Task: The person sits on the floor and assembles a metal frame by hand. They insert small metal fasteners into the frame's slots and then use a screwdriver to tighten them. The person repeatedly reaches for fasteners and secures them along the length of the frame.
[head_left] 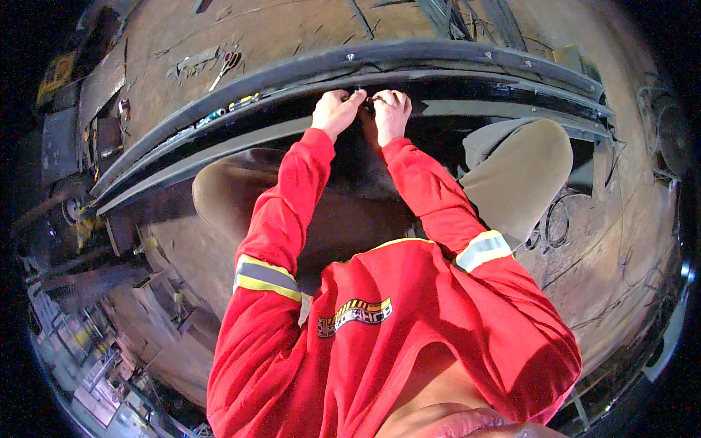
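A long dark metal beam (431, 50) with raised flanges runs crosswise in front of my knees. Both of my hands are over its inner channel, close together near the middle. The fingers of my left hand (336, 114) are closed, its thumb reaching toward the right hand. My right hand (392, 113) has its fingers curled down beside a small dark part between the two hands. That part is too small and shaded to name. Shiny bolt heads (350, 57) show along the far flange. Toward the left, a teal-and-yellow-handled tool (216, 114) lies in the channel.
Beyond the beam, a plier-like hand tool (225, 69) lies on the brown floor. Dark metal bars (447, 18) lie at the far side. Coiled cable (557, 225) rests at the right, and scrap metal pieces (155, 299) are strewn at the left.
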`<state>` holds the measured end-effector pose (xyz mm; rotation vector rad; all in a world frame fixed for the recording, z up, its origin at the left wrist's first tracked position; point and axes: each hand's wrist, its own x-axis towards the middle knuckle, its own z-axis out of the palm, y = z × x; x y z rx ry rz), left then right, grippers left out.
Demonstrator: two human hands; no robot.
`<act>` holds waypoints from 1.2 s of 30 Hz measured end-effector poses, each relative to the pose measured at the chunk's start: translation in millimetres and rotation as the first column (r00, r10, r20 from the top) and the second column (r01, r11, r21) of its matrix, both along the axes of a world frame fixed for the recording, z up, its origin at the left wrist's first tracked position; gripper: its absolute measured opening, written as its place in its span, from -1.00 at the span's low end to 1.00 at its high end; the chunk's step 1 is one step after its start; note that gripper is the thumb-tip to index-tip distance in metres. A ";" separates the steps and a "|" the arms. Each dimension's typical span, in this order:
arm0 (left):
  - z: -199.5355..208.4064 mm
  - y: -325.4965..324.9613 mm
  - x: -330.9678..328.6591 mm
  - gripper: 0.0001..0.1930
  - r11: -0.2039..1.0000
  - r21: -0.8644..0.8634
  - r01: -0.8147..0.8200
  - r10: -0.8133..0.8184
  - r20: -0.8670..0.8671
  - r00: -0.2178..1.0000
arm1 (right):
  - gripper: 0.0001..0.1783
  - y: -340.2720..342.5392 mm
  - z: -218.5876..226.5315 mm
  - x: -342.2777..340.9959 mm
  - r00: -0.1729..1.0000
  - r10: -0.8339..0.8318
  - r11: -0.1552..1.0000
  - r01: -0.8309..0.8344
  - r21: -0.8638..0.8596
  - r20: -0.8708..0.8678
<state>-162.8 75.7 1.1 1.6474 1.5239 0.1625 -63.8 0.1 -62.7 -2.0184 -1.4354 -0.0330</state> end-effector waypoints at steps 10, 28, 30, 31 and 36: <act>-2.6 -10.5 10.2 -0.52 0.946 0.285 -0.154 0.167 -0.019 0.986 | -0.86 -1.5 11.4 -2.7 0.999 0.016 0.996 -0.013 -0.088 0.035; 0.0 -17.5 13.9 -0.58 0.892 0.445 -0.076 0.126 -0.083 0.989 | -0.88 -3.2 26.6 -4.6 1.000 0.003 0.987 -0.002 -0.159 0.006; 1.4 -15.3 12.5 -0.55 0.923 0.381 -0.059 0.091 -0.068 0.993 | -0.88 -2.4 19.6 -2.7 0.999 -0.008 0.995 0.004 -0.097 -0.035; 4.9 -12.6 11.9 -0.53 0.936 0.349 -0.045 0.070 -0.057 0.996 | -0.88 -0.7 14.3 -1.9 0.998 -0.027 0.998 0.025 -0.058 -0.050; -10.3 2.1 -9.1 -0.59 1.000 0.020 0.006 -0.008 0.085 0.996 | -0.88 0.3 4.4 -6.1 0.998 0.006 0.999 -0.003 0.050 -0.070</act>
